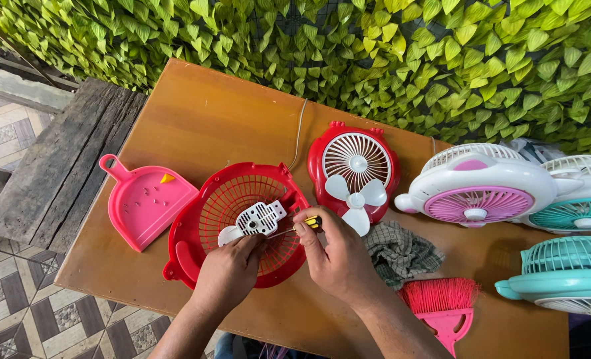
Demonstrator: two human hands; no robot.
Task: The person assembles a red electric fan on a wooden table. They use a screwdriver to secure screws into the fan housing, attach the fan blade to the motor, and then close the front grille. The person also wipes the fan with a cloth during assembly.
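At the near edge of the bench (pixel 196 126), the left hand (pixel 228 274) pinches and steadies a white motor bracket (pixel 261 218) lying inside the red fan grille (pixel 239 223), while the right hand (pixel 335 256) is closed around a yellow-and-black screwdriver (pixel 307 225) whose tip points at the bracket. The step in hand looks like working a screw on the bracket; the next move calls for keeping the tip seated and the bracket from turning. Just beyond lie a checked cloth (pixel 398 251), a pink brush (pixel 442 302) and a pink dustpan (pixel 142 199) holding small screws. Farther back sit a red fan body (pixel 355 169) with loose white blades (pixel 355 199), then pink-and-white (pixel 475 189) and teal fans (pixel 565 272). A leafy green wall (pixel 375 53) and patterned tile floor (pixel 16 312) surround the brown wooden top.
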